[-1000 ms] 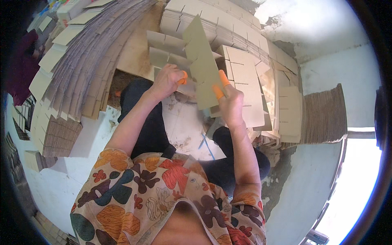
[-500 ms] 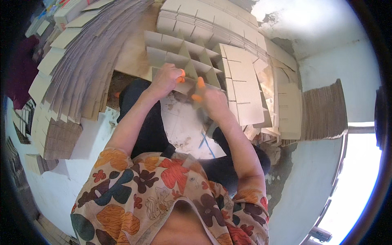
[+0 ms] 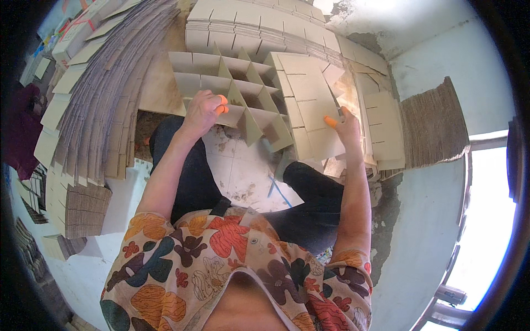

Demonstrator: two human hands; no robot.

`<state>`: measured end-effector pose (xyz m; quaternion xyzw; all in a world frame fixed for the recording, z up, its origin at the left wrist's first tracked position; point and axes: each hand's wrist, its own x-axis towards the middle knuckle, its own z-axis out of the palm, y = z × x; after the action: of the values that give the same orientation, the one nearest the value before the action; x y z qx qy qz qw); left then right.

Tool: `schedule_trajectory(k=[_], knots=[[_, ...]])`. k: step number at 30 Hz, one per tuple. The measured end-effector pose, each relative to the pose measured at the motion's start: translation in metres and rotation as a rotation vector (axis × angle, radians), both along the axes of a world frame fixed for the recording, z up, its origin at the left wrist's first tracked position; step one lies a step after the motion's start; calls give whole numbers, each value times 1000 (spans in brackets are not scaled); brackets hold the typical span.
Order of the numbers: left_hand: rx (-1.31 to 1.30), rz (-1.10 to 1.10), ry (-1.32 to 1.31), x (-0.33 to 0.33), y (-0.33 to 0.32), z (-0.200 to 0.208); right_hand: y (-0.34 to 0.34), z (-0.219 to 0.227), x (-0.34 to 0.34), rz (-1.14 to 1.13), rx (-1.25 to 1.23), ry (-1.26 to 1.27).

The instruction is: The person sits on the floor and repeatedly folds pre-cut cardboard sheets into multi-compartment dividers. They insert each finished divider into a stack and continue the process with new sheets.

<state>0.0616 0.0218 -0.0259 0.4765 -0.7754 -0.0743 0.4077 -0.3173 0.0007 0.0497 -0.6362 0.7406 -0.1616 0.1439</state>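
A grid of slotted cardboard dividers (image 3: 238, 88) stands on edge in front of me, its strips crossing to form open cells. My left hand (image 3: 203, 113) is closed on the near strip at the grid's left side. Orange covers sit on its thumb and a fingertip. To the right of the grid lies a pile of flat slotted cardboard strips (image 3: 309, 105). My right hand (image 3: 346, 129) is at this pile's right edge, with its orange-covered thumb over the top strip and its fingers at the edge, pinching it. Part of its grip is hidden.
Long rows of stacked cardboard strips (image 3: 259, 27) lie behind the grid. A tall fanned stack of cardboard (image 3: 110, 99) curves along the left. Another stack (image 3: 436, 129) stands by the right wall. Pale tiled floor (image 3: 221, 165) shows between my legs.
My right hand has moved right, from the near side of the grid to the edge of the flat strips. My left hand stays at the grid. The view has shifted slightly.
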Motion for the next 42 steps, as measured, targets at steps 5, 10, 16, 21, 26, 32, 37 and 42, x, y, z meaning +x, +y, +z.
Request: schedule_trajectory(k=[5, 10, 16, 21, 26, 32, 37, 42], knots=[[-21, -2, -4, -3, -4, -1, -16, -19, -39, -129, -40, -399], [-12, 25, -22, 0, -1, -4, -10, 7, -37, -170, -124, -443], [-13, 38, -52, 4, 7, 8, 5, 56, 31, -2, -530, -939], [-58, 115, -100, 28, 15, 22, 6, 61, 99, 398, -387, -785], [-60, 141, -69, 57, 22, 13, 4, 56, 186, 568, -514, -350], [4, 85, 2, 58, 17, 4, -16, 41, 229, 635, -479, -272], [-6, 86, -28, 58, 14, 3, -23, 47, 241, 697, -495, -276], [-2, 74, 18, 57, 12, 3, -29, 39, 248, 673, -433, -238]])
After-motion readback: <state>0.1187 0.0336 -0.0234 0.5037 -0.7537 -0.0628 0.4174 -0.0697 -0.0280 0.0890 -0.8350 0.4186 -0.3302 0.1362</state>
